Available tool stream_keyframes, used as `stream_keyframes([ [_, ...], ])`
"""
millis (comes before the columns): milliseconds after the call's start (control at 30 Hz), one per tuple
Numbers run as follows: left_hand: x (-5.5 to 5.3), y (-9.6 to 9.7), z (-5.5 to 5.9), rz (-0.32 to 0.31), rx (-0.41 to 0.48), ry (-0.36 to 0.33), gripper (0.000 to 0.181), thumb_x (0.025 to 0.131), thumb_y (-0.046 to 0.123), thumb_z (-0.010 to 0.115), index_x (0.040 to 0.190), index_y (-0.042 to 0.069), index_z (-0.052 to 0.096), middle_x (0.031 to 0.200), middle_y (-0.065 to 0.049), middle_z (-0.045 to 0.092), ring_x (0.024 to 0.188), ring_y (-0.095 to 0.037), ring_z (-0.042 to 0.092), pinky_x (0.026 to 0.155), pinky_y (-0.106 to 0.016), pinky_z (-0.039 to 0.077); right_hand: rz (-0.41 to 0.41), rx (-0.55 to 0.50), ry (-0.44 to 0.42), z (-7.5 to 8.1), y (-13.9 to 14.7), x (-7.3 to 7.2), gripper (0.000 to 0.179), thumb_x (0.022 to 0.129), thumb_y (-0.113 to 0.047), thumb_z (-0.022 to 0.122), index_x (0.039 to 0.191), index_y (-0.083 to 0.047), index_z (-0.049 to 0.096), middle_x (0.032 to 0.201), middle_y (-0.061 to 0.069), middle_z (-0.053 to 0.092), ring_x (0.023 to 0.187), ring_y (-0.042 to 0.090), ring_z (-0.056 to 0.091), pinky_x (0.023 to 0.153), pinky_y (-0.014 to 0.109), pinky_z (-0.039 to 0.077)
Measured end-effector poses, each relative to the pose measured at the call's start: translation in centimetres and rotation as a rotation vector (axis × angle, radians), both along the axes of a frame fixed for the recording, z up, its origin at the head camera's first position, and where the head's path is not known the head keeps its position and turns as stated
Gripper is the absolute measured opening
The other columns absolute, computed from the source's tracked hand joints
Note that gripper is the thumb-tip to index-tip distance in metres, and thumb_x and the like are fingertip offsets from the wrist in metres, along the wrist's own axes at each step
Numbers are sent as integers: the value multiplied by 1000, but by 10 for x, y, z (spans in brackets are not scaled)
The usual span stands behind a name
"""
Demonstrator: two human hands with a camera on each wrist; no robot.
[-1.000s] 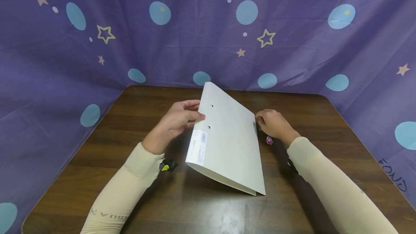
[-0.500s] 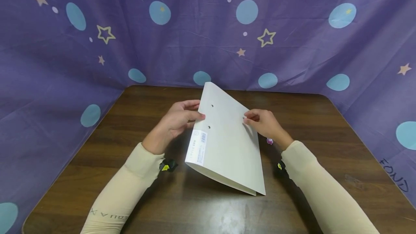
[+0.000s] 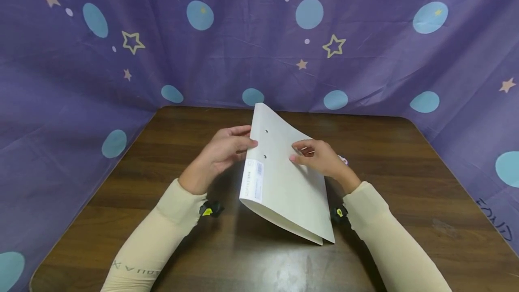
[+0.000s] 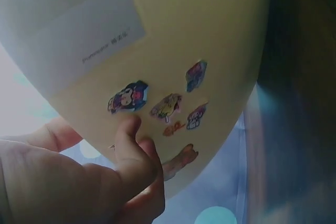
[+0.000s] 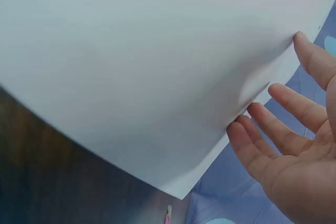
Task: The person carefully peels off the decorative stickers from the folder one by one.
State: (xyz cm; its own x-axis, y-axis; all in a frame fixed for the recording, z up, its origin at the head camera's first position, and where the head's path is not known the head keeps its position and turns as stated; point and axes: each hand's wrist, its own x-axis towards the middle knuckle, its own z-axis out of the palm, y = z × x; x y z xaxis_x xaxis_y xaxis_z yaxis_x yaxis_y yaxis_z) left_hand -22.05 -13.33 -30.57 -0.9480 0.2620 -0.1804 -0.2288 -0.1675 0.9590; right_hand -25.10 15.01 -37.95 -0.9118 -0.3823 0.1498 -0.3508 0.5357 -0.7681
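A white ring-binder-style folder stands tilted on the table, spine up to the left, its covers slightly apart at the near end. My left hand holds the spine side, thumb on the near face. In the left wrist view several cartoon stickers and a printed label show on the folder's other face, with the left hand's fingers beside them. My right hand rests its fingertips on the near cover; in the right wrist view its fingers are spread and extended against that cover.
Under the folder is a brown wood-grain table. A small pink sticker lies on it, partly hidden behind the right hand. A barcode label is on the spine. A purple starry curtain closes the back and sides.
My right hand has moved left from the folder's far right edge onto its near face, and its fingers have opened out. The folder has shifted slightly right; my left hand keeps its hold.
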Motion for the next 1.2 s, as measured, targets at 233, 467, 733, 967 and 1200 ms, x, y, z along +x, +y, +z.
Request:
stream_keyframes([
  [233, -3, -2, -1, -56, 125, -19, 53, 99, -4, 49, 151, -5, 42, 143, -24, 52, 111, -23, 62, 88, -31, 56, -7, -35, -16, -2, -5, 4, 49, 92, -27, 80, 134, -8, 67, 137, 12, 64, 124, 34, 61, 104, 49, 50],
  [467, -8, -5, -3, -188, 198, 51, 64, 94, -3, 35, 158, 1, 31, 149, -18, 47, 117, -25, 61, 97, -37, 52, -7, -81, -37, 0, -8, 3, 49, 93, -24, 78, 137, -8, 66, 141, 11, 62, 126, 33, 59, 106, 47, 49],
  [733, -8, -5, -7, -294, 225, 175, 68, 99, -8, 42, 162, 14, 29, 144, -11, 51, 107, -22, 68, 87, -48, 57, 21, -118, -50, 13, -15, 5, 54, 95, -27, 76, 143, -8, 60, 145, 12, 59, 126, 33, 60, 102, 46, 52],
  [967, -7, -1, -8, -350, 263, 266, 65, 103, -5, 43, 163, 15, 27, 162, -5, 28, 125, -27, 57, 90, -53, 57, 30, -226, -98, 25, -21, 9, 52, 97, -25, 74, 143, -6, 59, 143, 13, 60, 125, 34, 61, 99, 45, 54],
  [1200, -7, 6, -9, -346, 248, 310, 61, 106, 3, 46, 162, 18, 29, 163, -3, 26, 141, -37, 42, 96, -59, 52, 62, -324, -120, 50, -31, 22, 53, 97, -22, 73, 146, -10, 57, 140, 10, 62, 124, 30, 62, 98, 44, 53],
])
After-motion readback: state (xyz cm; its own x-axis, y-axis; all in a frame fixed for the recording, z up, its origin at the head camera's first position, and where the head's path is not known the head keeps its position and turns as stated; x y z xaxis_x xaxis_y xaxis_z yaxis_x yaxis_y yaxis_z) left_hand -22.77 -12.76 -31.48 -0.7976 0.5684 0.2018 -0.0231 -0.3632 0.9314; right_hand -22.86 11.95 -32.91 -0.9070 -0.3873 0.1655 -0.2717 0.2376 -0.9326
